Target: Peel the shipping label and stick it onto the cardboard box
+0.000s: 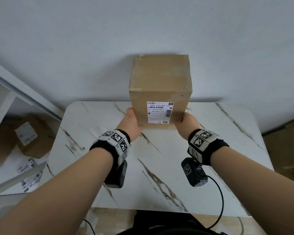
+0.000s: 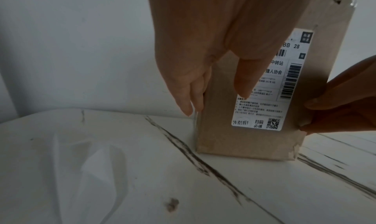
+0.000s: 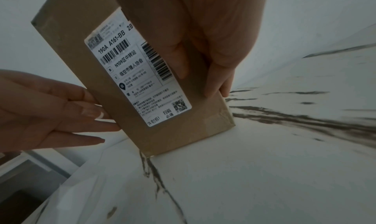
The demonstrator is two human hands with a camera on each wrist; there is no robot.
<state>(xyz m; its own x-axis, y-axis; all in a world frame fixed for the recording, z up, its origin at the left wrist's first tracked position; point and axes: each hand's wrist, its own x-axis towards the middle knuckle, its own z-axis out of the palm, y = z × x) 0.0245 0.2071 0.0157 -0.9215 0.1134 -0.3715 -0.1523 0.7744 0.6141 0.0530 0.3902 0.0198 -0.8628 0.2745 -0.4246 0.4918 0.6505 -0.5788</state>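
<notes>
**Labelled box held upright at the far edge of the tabletop**

Nearest the head camera are the two bare forearms, each with a black wristband (image 1: 209, 146) carrying black-and-white square markers. Beyond them the left hand (image 1: 131, 123) and right hand (image 1: 187, 122) clasp the cardboard box (image 1: 159, 78) from either side near its bottom. On the left, straight fingers (image 2: 195, 92) lie flat along the box's left side, with the thumb on the near face. On the right, the fingers (image 3: 221, 76) lie along the right side and the thumb reaches across the near face.

The box stands tall near the middle of the tabletop's far edge, by the wall. The marble-patterned tabletop (image 1: 176, 167) is white with dark veins.

The shipping label (image 1: 159, 112) is stuck flat on the box's near face, in its lower half. It reads "190A A161-BB 28", then "N109区中转站", with barcodes, a QR code in the bottom right corner and "扫码" beside it.

A pale crumpled sheet (image 2: 97, 171) lies on the tabletop towards its left edge. Off to the left sit another brown box (image 1: 29, 136) and loose printed labels (image 1: 26, 165).
</notes>
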